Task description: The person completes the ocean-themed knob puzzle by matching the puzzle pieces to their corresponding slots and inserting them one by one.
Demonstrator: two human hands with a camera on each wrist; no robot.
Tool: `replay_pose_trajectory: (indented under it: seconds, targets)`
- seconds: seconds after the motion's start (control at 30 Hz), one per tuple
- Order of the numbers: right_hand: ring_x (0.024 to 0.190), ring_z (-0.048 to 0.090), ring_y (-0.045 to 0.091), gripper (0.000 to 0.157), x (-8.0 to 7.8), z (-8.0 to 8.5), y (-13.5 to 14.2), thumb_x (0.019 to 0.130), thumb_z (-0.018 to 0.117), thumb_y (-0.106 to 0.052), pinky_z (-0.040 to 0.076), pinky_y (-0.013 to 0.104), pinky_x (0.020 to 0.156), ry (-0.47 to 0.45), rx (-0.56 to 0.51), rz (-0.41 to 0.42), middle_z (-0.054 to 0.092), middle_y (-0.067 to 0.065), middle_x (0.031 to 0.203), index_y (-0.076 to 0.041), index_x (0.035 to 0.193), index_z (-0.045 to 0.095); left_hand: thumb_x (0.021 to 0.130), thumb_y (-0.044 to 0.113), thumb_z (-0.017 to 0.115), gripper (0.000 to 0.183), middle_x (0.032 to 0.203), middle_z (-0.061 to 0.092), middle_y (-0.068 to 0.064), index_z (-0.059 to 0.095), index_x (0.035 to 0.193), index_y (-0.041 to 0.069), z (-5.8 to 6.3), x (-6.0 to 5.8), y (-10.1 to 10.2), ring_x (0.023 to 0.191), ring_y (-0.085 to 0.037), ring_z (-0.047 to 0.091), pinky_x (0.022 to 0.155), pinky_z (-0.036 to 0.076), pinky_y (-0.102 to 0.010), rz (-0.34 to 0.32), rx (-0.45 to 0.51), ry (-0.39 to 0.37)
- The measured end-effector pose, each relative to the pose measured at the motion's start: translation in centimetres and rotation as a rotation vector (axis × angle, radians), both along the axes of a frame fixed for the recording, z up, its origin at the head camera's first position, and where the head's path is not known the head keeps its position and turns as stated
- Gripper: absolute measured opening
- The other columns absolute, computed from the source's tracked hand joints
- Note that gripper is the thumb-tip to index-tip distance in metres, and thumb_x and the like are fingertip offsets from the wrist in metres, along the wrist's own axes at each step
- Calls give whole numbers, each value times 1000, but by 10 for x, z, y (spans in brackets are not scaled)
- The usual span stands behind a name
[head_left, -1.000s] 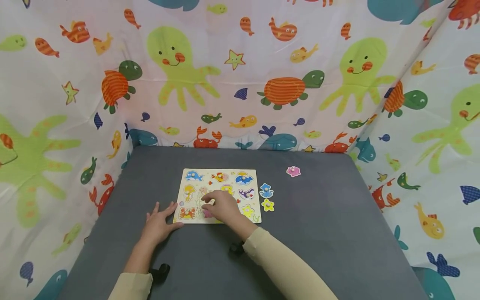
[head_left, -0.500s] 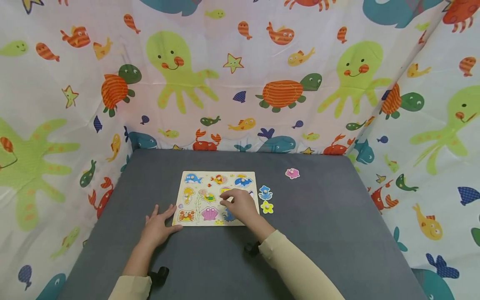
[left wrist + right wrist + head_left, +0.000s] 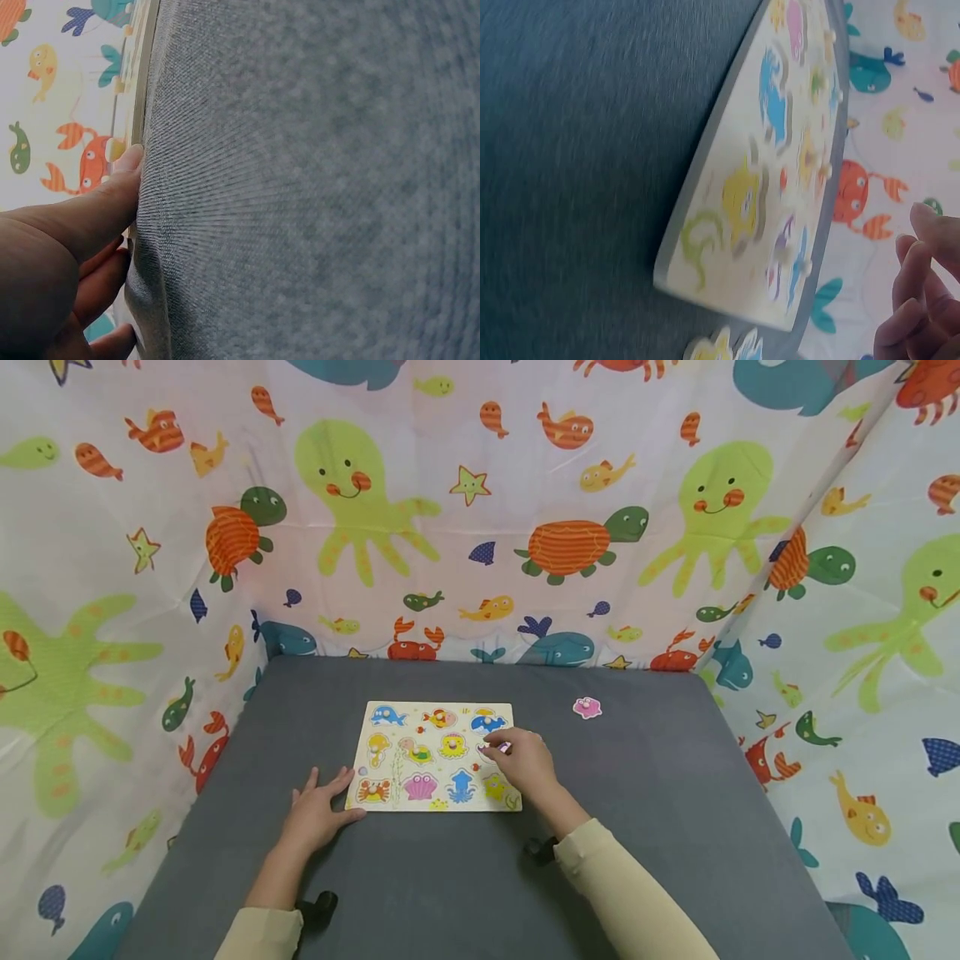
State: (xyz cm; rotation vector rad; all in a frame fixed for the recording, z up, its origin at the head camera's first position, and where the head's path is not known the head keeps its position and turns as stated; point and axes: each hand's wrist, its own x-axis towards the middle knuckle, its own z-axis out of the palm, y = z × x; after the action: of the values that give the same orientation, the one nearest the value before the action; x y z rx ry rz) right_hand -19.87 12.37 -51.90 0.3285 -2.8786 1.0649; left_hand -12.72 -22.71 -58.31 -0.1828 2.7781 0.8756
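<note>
A pale wooden peg puzzle board with sea animals lies on the grey table. My left hand rests spread at its near left corner; in the left wrist view the thumb touches the board's edge. My right hand hovers over the board's right edge, near the purple whale piece, fingers loosely bent and holding nothing. Knobbed pieces such as the crab sit in the board. The shell, squid and star pictures show no knobs.
A loose pink piece lies at the back right of the table. A yellow star piece and a blue piece lie beside the board, hidden by my right hand in the head view. A sea-animal curtain surrounds the table.
My right hand has moved right across the board, from over the turtle to its right edge, uncovering the turtle, shell, squid and octopus. The left hand stays at the corner.
</note>
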Motion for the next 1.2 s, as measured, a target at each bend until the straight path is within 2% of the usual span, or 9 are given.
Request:
replay_pose_trajectory:
  seconds: [0.2,0.37,0.77,1.0,1.2]
  targets:
    - [80,68,17,19,-9,-3,23,90,78,-22,56,31,64,29,9,-80,77,-2,98,-18,109,80,80,43,83,92,162,33,-11,37,157,18,2,-1,1,154,-47,1,118,-1,-74,3,7,-4]
    - [81,69,20,19,-20,-8,42,91,76,-21,59,36,67,25,-19,-128,78,1,101,-15,110,79,81,40,84,91,162,33,-11,38,156,18,2,0,1,155,-46,1,118,-2,-73,6,18,-1]
    - [87,73,23,21,-39,-22,75,91,76,-19,60,42,72,23,-20,-176,78,4,104,-13,111,79,81,41,83,91,162,33,-10,37,157,18,0,1,0,155,-46,1,119,-3,-72,3,4,1]
    - [84,72,24,23,-62,-35,100,91,76,-20,57,44,71,35,32,-249,77,5,106,-14,113,77,81,40,83,91,162,34,-10,37,157,18,1,0,0,155,-47,1,119,-3,-72,-2,3,12]
    - [103,68,33,32,-80,-47,128,93,72,-17,53,51,87,-22,30,-348,74,11,116,-9,125,71,81,39,83,90,162,34,-9,38,156,17,3,2,1,155,-47,1,118,-2,-73,-10,6,9]
